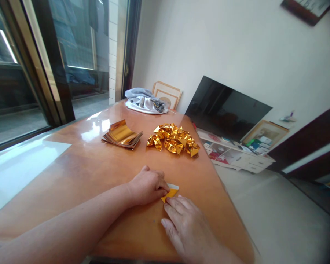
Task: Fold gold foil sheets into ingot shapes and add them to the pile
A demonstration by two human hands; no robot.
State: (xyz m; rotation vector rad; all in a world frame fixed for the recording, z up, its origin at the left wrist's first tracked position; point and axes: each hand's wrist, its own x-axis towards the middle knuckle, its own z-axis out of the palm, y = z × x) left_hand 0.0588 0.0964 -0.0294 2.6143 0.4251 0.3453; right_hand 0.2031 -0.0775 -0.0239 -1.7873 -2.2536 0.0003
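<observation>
A small folded piece of gold foil paper [172,192], with a pale strip along its far edge, lies on the table in front of me. My left hand [148,186] has its fingers curled and pressed together on the paper's left side. From the right, my right hand [185,222] lies over the near edge, fingers stretched out and tips touching the paper. Farther off to the left is a stack of gold foil sheets [123,132], its corners curling up. Beside it sits a pile of folded gold paper pieces [177,138].
The glossy wooden table [99,165] ends on the right above a pale floor. Folded grey cloth [145,99] and framed pictures [167,93] stand at its far end. A television [227,106] is above a white cabinet [236,157]. Glass doors [82,47] are at left.
</observation>
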